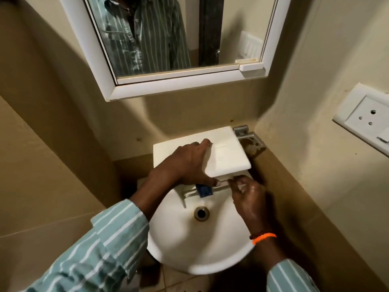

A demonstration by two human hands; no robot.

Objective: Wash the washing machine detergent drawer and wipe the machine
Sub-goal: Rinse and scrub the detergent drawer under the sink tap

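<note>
The white detergent drawer (226, 157) is held over the back of a white sink (189, 245), its flat face panel turned up toward me. A blue insert (203, 190) and white compartment walls show below its front edge. My left hand (185, 165) grips the drawer's left side, fingers over the top, thumb underneath. My right hand (246, 197), wet, touches the underside at the drawer's lower right corner with its fingertips. The tap is hidden behind the drawer. No washing machine is in view.
The sink drain (201, 213) lies just below the hands. A metal holder (250, 142) is fixed in the corner behind the drawer. A white-framed mirror (174, 39) hangs above. A wall socket plate (366, 116) is at right. Beige walls close in on both sides.
</note>
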